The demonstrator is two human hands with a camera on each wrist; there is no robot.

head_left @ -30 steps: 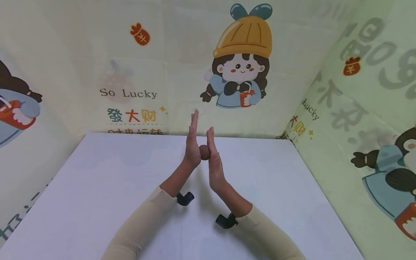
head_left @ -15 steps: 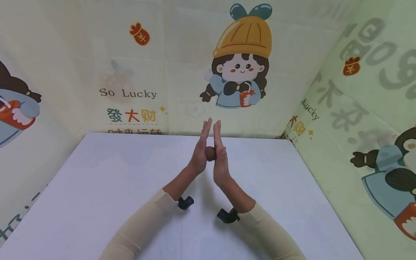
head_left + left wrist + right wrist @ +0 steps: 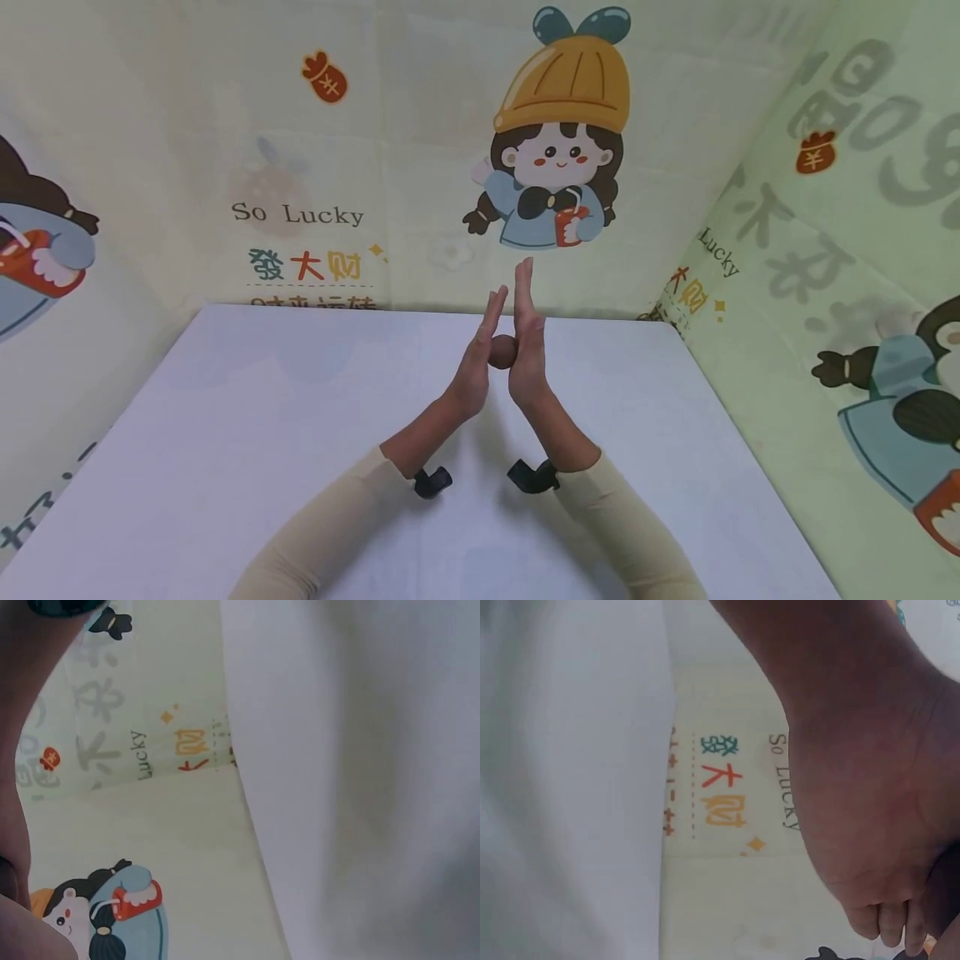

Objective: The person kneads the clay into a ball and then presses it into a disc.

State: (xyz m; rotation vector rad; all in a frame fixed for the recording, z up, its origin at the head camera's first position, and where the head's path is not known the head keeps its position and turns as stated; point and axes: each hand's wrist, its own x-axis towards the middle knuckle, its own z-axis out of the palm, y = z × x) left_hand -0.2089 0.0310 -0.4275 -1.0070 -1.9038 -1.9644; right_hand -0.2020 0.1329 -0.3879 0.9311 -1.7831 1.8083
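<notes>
Between two flat palms, a small brown ball (image 3: 503, 352) is pressed above the table in the head view. My left hand (image 3: 474, 367) touches its left side, fingers straight and pointing up and away. Against the right side lies my right hand (image 3: 529, 358), also straight-fingered, its fingertips reaching higher than the left ones. In the right wrist view the dark ball (image 3: 943, 896) shows partly beside the palm (image 3: 870, 802). Only a sliver of the ball (image 3: 7, 879) appears at the edge of the left wrist view. What the ball is made of, I cannot tell.
A white table (image 3: 300, 400) spreads beneath both arms. Pale printed sheets with cartoon figures and lettering form a back wall (image 3: 420, 167) and side walls around it. Black wrist cameras (image 3: 432, 482) sit at the cuffs of the beige sleeves.
Both hands and the ball have shifted to the right. The right hand has slid forward past the left, which was the farther one a second ago. The ball stays between the palms.
</notes>
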